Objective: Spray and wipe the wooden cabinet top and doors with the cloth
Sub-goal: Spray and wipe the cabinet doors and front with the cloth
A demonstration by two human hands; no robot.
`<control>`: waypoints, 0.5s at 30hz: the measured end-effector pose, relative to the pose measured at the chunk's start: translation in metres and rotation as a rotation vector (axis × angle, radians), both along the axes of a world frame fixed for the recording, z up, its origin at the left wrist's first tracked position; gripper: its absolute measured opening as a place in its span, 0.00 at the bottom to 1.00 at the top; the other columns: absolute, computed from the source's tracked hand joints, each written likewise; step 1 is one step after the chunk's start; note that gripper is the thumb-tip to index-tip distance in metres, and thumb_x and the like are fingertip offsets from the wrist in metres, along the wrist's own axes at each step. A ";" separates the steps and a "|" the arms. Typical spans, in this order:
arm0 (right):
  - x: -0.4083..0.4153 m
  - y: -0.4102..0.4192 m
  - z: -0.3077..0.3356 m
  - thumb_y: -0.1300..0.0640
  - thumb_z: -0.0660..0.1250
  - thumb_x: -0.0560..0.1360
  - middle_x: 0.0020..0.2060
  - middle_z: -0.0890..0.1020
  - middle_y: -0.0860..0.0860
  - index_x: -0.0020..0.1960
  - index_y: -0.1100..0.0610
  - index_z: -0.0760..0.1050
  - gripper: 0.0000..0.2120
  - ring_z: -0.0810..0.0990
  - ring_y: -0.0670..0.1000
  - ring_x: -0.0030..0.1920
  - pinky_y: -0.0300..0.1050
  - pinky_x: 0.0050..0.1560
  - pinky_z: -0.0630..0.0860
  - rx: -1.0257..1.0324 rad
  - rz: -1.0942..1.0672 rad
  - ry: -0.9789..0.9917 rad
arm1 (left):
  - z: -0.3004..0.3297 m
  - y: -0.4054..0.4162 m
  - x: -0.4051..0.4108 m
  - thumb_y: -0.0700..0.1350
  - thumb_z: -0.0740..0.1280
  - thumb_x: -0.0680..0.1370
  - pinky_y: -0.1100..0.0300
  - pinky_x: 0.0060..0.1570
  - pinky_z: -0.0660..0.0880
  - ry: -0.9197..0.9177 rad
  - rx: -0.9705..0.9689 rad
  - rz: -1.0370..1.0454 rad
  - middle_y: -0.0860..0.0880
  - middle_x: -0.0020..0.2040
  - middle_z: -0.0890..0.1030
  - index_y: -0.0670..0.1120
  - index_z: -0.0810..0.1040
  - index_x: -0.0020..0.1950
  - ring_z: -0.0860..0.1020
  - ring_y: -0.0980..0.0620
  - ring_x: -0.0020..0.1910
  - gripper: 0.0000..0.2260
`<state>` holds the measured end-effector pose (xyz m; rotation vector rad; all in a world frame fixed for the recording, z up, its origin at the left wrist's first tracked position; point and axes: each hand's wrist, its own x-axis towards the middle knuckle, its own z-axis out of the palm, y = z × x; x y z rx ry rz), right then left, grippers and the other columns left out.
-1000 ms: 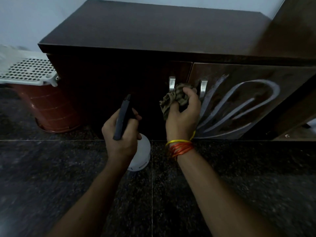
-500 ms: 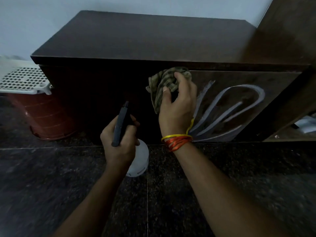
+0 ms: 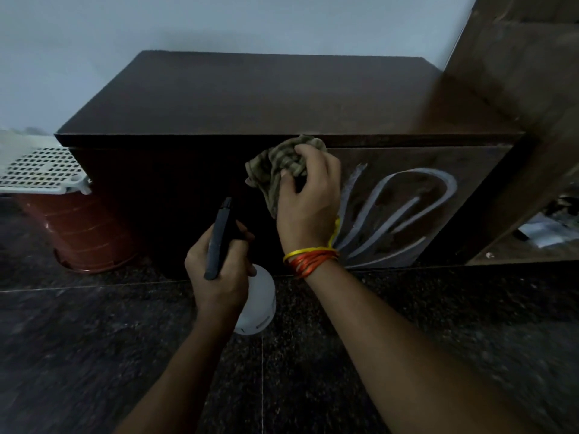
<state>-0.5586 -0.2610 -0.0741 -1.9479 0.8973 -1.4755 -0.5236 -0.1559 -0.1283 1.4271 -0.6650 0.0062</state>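
The right hand (image 3: 308, 195) grips the bunched cloth (image 3: 279, 166) against the cabinet (image 3: 250, 98) front, right at the top edge where the two doors meet. The top lies just above and beyond it; the right door (image 3: 407, 170) stretches away to the right, long axis horizontal. This hand is the nearer to both. Its wrist is bent up, fingers curled over the cloth. The left hand (image 3: 219, 267), lower and short of the doors, clasps the spray bottle (image 3: 255, 302), nozzle toward the dark left door (image 3: 156, 198)
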 end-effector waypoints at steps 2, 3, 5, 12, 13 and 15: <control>0.000 0.002 0.003 0.66 0.67 0.72 0.58 0.74 0.58 0.60 0.61 0.75 0.16 0.74 0.56 0.62 0.42 0.61 0.70 -0.013 0.000 0.051 | 0.003 -0.001 -0.004 0.33 0.60 0.73 0.66 0.26 0.69 0.010 -0.004 0.000 0.37 0.25 0.72 0.39 0.77 0.39 0.71 0.46 0.22 0.07; 0.000 0.003 0.004 0.65 0.67 0.73 0.59 0.74 0.58 0.61 0.61 0.74 0.17 0.73 0.56 0.61 0.43 0.61 0.70 -0.036 0.000 0.101 | 0.005 -0.001 -0.006 0.33 0.60 0.73 0.65 0.26 0.69 0.016 -0.004 -0.007 0.37 0.25 0.72 0.40 0.77 0.39 0.71 0.45 0.22 0.08; -0.001 0.001 0.005 0.63 0.67 0.74 0.60 0.74 0.58 0.63 0.59 0.74 0.18 0.74 0.57 0.58 0.47 0.59 0.72 -0.105 0.017 0.222 | 0.007 -0.002 -0.010 0.34 0.60 0.73 0.64 0.25 0.69 0.008 0.004 -0.018 0.38 0.24 0.72 0.42 0.76 0.37 0.71 0.45 0.22 0.08; -0.013 -0.013 0.007 0.63 0.64 0.75 0.61 0.73 0.59 0.64 0.59 0.74 0.17 0.74 0.61 0.58 0.53 0.59 0.72 -0.098 0.076 0.295 | 0.030 -0.006 -0.027 0.33 0.60 0.74 0.67 0.27 0.70 -0.061 0.054 -0.046 0.40 0.24 0.72 0.41 0.78 0.40 0.72 0.51 0.22 0.08; -0.014 -0.013 0.010 0.63 0.63 0.75 0.62 0.73 0.59 0.64 0.59 0.73 0.17 0.74 0.61 0.58 0.53 0.59 0.72 -0.085 0.092 0.305 | 0.035 -0.006 -0.030 0.33 0.60 0.74 0.67 0.27 0.70 -0.064 0.060 -0.042 0.40 0.24 0.72 0.41 0.78 0.40 0.72 0.52 0.22 0.08; -0.016 -0.014 0.017 0.64 0.63 0.74 0.62 0.73 0.59 0.63 0.59 0.73 0.17 0.74 0.61 0.57 0.53 0.58 0.71 -0.071 0.133 0.334 | 0.045 -0.003 -0.035 0.33 0.60 0.73 0.67 0.26 0.70 -0.053 0.072 -0.020 0.39 0.25 0.72 0.43 0.77 0.39 0.71 0.54 0.21 0.09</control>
